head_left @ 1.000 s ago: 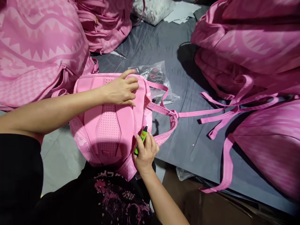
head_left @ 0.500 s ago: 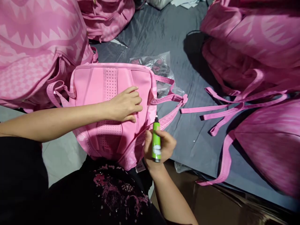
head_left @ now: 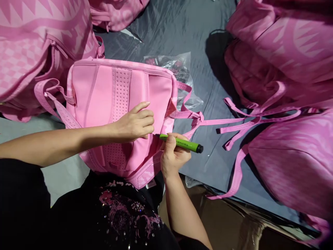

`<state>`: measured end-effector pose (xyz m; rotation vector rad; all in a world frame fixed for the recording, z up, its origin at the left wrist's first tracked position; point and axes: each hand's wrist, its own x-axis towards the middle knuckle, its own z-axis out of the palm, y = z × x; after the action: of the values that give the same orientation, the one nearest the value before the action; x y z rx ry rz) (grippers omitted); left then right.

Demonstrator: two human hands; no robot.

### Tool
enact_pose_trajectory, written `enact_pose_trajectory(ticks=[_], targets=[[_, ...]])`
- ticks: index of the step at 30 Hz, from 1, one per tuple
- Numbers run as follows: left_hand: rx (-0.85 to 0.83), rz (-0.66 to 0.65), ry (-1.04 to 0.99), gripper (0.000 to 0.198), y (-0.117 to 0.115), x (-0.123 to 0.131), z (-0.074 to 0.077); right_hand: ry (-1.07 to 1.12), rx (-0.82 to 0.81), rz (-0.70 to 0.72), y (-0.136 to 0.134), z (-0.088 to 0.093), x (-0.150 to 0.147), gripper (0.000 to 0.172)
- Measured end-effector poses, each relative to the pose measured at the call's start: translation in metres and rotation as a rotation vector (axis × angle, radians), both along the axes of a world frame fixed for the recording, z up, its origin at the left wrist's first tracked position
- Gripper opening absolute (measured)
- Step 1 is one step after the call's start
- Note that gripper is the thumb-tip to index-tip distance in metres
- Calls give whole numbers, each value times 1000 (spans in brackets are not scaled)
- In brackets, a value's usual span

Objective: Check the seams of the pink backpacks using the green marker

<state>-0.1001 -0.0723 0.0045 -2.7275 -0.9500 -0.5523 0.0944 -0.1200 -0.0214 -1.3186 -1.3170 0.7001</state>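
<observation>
A pink backpack (head_left: 104, 90) lies back panel up on the table right in front of me. My left hand (head_left: 134, 121) rests flat on its padded panel, fingers stretched toward the right edge. My right hand (head_left: 173, 156) is closed on a green marker (head_left: 182, 143) held sideways. The marker's tip points left and touches the backpack's right side, just below my left fingertips. The backpack's pink straps (head_left: 197, 118) trail off to the right over the dark sheet.
Piles of pink patterned backpacks fill the left (head_left: 31, 45) and the right (head_left: 281, 69). A clear plastic bag (head_left: 174, 67) lies behind the backpack on the dark grey sheet (head_left: 177, 31). A brown carton (head_left: 229, 222) stands below the table edge.
The backpack has slid toward me and my left hand moved down its panel. My right hand turned the marker from upright to sideways and brought its tip onto the backpack's right side.
</observation>
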Motion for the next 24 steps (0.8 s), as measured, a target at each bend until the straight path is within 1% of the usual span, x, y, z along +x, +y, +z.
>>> enact_pose_trajectory(ticks=[3,6,11,16,19,24], targets=[[-1,11,16,24,1,1,2,-133,61,11,3,2,-1,25],[32,18,42,23,2,1,3,-259,126,-17,4,2,0,24],[94,-11,0,21,3,2,2,-269,171,-13,4,2,0,19],[124,-13,-35,21,4,2,-1,-296,136,-13,4,0,1,19],[147,-15,-52,21,4,2,1,-277,125,-5,3,-1,1,17],[101,-26,-66,23,2,2,6,-270,134,64,5,2,2,12]])
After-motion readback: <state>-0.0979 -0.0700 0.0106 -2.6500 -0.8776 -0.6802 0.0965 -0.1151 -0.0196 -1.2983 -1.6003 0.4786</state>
